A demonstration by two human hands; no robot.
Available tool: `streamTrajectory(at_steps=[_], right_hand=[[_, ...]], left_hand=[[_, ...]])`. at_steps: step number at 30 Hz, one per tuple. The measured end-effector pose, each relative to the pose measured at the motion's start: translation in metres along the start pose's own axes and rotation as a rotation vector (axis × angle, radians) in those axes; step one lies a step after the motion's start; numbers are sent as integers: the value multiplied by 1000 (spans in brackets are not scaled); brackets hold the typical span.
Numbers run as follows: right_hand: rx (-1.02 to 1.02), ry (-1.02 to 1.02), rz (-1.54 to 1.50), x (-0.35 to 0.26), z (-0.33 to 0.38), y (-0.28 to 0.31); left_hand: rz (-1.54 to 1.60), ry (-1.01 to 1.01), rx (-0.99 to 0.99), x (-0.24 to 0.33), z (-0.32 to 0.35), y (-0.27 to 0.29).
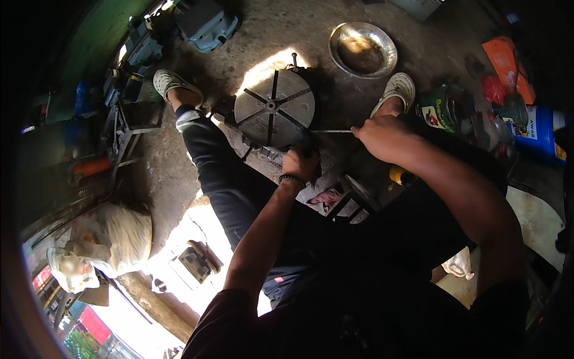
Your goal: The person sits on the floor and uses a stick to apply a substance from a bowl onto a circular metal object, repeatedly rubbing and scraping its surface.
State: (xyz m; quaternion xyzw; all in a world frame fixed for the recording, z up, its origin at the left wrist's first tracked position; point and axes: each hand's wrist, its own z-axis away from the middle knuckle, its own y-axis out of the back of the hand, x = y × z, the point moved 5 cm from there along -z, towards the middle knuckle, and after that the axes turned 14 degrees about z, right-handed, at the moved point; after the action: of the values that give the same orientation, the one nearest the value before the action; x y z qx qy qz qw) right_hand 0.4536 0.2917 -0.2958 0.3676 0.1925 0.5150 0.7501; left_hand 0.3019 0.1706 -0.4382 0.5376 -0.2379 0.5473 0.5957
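A round metal rotary table [293, 113] with slots radiating from its hub sits low between my feet. My left hand [301, 164] is closed at its near edge, around something dark that I cannot make out in the shadow. A beaded bracelet circles that wrist. To the right, my right hand [379, 137] grips the end of a thin metal rod [333, 131]. The rod points left toward the rotary table's lower right side, and its far tip ends in shadow near my left hand.
A round metal basin [382, 57] lies on the floor beyond my right foot. Cans [435, 110], an orange box [508, 66] and a blue container [537, 128] crowd the right. A metal frame [122, 134] and plastic bags [122, 236] are at left.
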Motion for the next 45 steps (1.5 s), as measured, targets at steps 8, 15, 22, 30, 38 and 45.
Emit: streamTrajectory(at_steps=[8, 15, 22, 30, 38, 45], right_hand=[[89, -119, -155, 2, 18, 45], [160, -62, -161, -29, -29, 35], [157, -63, -22, -40, -59, 22], [66, -52, -13, -48, -57, 3], [160, 41, 108, -15, -78, 20], [133, 174, 264, -4, -54, 22]], left_hand=[[15, -108, 342, 11, -17, 68], [-34, -45, 336, -21, -45, 68], [-16, -46, 333, -22, -45, 72], [58, -81, 303, -21, -46, 70], [34, 24, 172, -31, -42, 61], [102, 108, 2, -23, -17, 30]])
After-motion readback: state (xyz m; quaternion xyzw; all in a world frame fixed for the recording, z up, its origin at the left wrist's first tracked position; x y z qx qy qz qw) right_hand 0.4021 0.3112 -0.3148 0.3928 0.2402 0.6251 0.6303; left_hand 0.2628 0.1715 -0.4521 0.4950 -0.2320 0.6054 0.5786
